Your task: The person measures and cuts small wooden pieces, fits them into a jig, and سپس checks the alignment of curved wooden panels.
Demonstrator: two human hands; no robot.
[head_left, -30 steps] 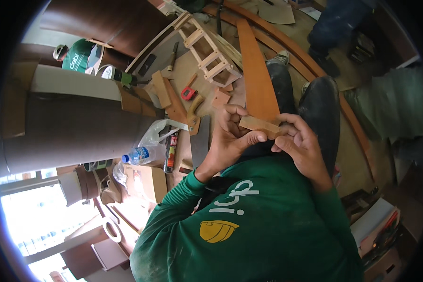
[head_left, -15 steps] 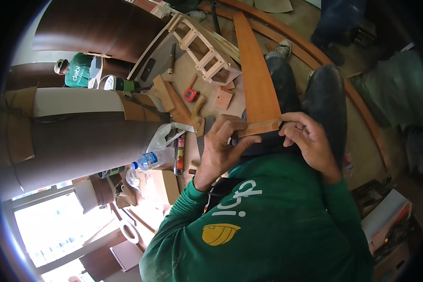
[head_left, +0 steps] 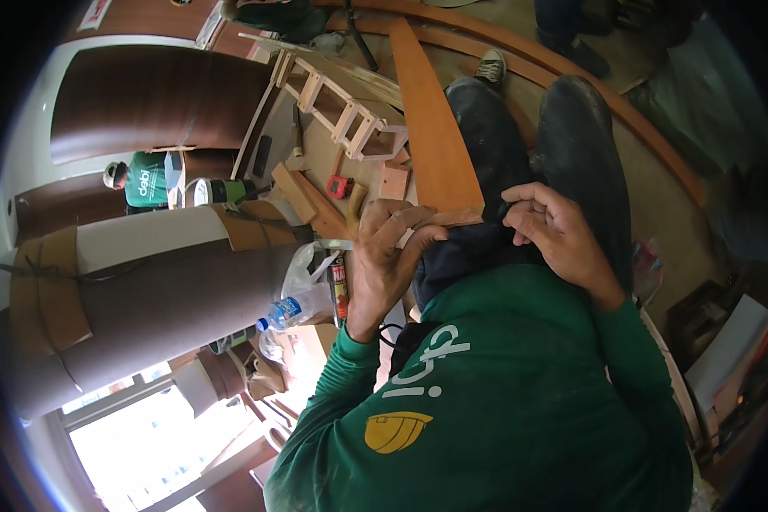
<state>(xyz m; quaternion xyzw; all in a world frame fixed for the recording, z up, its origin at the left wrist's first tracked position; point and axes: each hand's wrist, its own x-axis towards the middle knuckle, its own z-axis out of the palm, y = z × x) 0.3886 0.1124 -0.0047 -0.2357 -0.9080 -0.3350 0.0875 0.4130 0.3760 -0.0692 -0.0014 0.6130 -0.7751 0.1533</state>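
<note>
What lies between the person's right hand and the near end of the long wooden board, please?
In the head view, the person's dark trousers show in the gap between the right hand and the wooden board.

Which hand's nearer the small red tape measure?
Left. Left hand sits slightly right of the tape measure, nearer the body; right hand is much farther right, past the long tapered orange-brown wooden board.

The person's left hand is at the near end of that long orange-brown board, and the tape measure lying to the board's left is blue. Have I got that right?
Not quite: the tape measure is red, as the head view shows. The left hand is indeed at the near end of the long orange-brown board.
</note>
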